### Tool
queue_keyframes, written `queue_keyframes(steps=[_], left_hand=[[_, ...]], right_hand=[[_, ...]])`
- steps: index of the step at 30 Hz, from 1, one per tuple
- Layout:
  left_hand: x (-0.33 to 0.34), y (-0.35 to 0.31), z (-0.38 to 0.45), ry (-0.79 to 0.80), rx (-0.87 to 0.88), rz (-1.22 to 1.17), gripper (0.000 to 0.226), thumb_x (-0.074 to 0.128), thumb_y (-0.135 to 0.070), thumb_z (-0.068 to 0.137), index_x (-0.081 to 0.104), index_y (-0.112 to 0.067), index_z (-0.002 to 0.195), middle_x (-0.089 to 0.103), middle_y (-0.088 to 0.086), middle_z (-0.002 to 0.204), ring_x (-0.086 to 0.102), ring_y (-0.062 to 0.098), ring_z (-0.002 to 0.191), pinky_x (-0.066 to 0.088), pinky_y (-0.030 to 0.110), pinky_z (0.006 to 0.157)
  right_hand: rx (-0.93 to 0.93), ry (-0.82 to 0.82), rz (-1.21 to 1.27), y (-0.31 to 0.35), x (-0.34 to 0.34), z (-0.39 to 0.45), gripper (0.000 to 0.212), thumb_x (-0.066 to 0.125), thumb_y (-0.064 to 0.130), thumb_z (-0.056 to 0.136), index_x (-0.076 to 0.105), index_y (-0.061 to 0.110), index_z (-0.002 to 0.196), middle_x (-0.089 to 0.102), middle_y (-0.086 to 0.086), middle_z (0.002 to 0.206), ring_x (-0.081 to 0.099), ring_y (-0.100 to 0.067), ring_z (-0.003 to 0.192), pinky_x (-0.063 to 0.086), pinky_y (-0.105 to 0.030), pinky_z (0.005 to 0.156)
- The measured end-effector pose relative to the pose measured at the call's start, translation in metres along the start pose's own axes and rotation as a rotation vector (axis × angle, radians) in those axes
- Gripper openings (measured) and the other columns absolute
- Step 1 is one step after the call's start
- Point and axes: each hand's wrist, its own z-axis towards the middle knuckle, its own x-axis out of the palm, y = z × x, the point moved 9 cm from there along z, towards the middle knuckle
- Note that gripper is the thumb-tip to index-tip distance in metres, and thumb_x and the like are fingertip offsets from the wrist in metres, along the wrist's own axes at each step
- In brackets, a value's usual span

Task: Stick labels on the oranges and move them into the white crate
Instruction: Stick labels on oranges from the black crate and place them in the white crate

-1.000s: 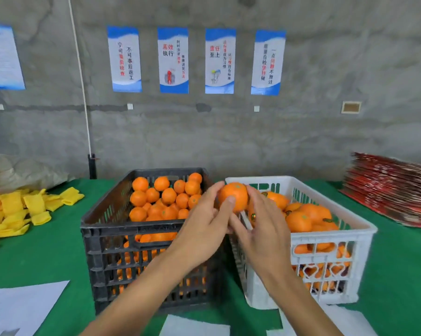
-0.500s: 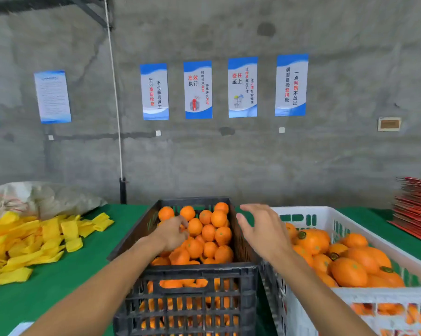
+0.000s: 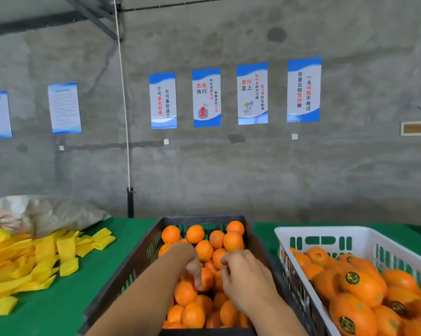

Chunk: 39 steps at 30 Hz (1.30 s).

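Currently: both my hands, left and right, in the dark crate, grip unclear; white crate part-filled with labelled oranges; many unlabelled left.

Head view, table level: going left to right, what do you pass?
Grey sack → pile of yellow foam sleeves → dark crate of unlabelled oranges → white crate of labelled oranges.
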Motion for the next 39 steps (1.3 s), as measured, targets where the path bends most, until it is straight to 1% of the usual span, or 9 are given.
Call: queue_keyframes(steps=[9,12,16,20,23,27,30,34,39], left_hand=[[0.031,0.020,0.019,0.018,-0.053,-0.265,0.114,0.075,-0.062,0.085,0.009,-0.016,0.166,0.024,0.008,0.169,0.034,0.039,0.149,0.033,0.054,0.119],[0.022,0.023,0.016,-0.128,0.010,-0.411,0.088,0.066,-0.049,0.097,0.022,-0.011,0.163,0.030,0.008,0.166,0.039,0.037,0.148,0.038,0.043,0.111],[0.021,0.014,-0.010,0.054,0.070,-0.318,0.077,0.080,-0.032,0.090,0.037,-0.020,0.153,0.059,0.019,0.138,0.071,0.034,0.108,0.056,0.049,0.101],[-0.025,-0.004,-0.060,-0.228,0.301,-0.646,0.060,0.082,-0.028,0.083,0.048,-0.028,0.133,0.062,0.010,0.111,0.072,0.028,0.080,0.065,0.038,0.069],[-0.036,-0.009,-0.125,-0.498,0.491,-0.916,0.042,0.077,-0.039,0.083,0.056,-0.027,0.117,0.065,0.004,0.082,0.064,0.011,0.051,0.050,0.024,0.045],[-0.023,-0.002,-0.210,-0.722,0.682,-1.123,0.029,0.073,-0.026,0.090,0.062,-0.027,0.116,0.072,0.005,0.092,0.066,0.014,0.068,0.059,0.033,0.058],[0.001,0.003,-0.272,-0.872,0.863,-1.203,0.028,0.071,-0.016,0.092,0.064,-0.030,0.115,0.071,-0.017,0.100,0.066,0.004,0.089,0.055,0.016,0.069],[0.068,-0.009,-0.308,-0.766,1.019,-1.331,0.044,0.078,-0.035,0.084,0.062,-0.032,0.124,0.070,-0.022,0.113,0.067,-0.002,0.102,0.053,0.015,0.083],[0.171,-0.023,-0.275,-0.493,0.825,-1.415,0.046,0.073,-0.051,0.082,0.060,-0.041,0.125,0.068,-0.011,0.096,0.066,0.000,0.064,0.051,0.016,0.055]], right_hand=[[-0.055,-0.043,-0.008,0.011,-0.007,-0.002,0.023,0.042,0.032,0.105,0.061,0.025,0.117,0.058,0.004,0.121,0.049,-0.020,0.123,0.046,-0.036,0.095],[-0.044,-0.027,-0.004,0.010,-0.003,0.000,0.023,0.045,0.032,0.105,0.062,0.023,0.117,0.058,0.002,0.121,0.050,-0.022,0.123,0.047,-0.036,0.093],[-0.008,-0.026,0.005,0.007,-0.002,-0.001,0.028,0.050,0.031,0.105,0.061,0.021,0.128,0.059,-0.002,0.128,0.056,-0.026,0.121,0.050,-0.038,0.091],[-0.013,-0.026,-0.015,0.005,-0.002,0.001,0.053,0.062,0.037,0.098,0.047,0.019,0.145,0.054,-0.004,0.142,0.051,-0.029,0.131,0.050,-0.042,0.098],[-0.053,-0.092,0.019,0.014,-0.019,-0.008,0.077,0.066,0.053,0.092,0.035,0.019,0.154,0.049,-0.005,0.149,0.048,-0.030,0.134,0.046,-0.041,0.102],[-0.209,-0.389,0.130,0.036,-0.064,-0.052,0.073,0.070,0.050,0.086,0.043,0.025,0.149,0.056,0.004,0.144,0.054,-0.021,0.129,0.050,-0.036,0.098],[-0.294,-0.609,0.295,0.048,-0.083,-0.110,0.070,0.067,0.046,0.084,0.048,0.023,0.147,0.055,0.007,0.143,0.050,-0.015,0.130,0.046,-0.028,0.101],[-0.432,-0.744,0.349,0.059,-0.072,-0.181,0.067,0.073,0.032,0.083,0.055,0.010,0.143,0.056,0.001,0.143,0.050,-0.020,0.132,0.042,-0.026,0.109],[-0.490,-0.584,0.234,0.051,-0.005,-0.227,0.064,0.072,0.038,0.087,0.060,0.002,0.138,0.064,-0.007,0.133,0.056,-0.025,0.119,0.050,-0.032,0.099]])
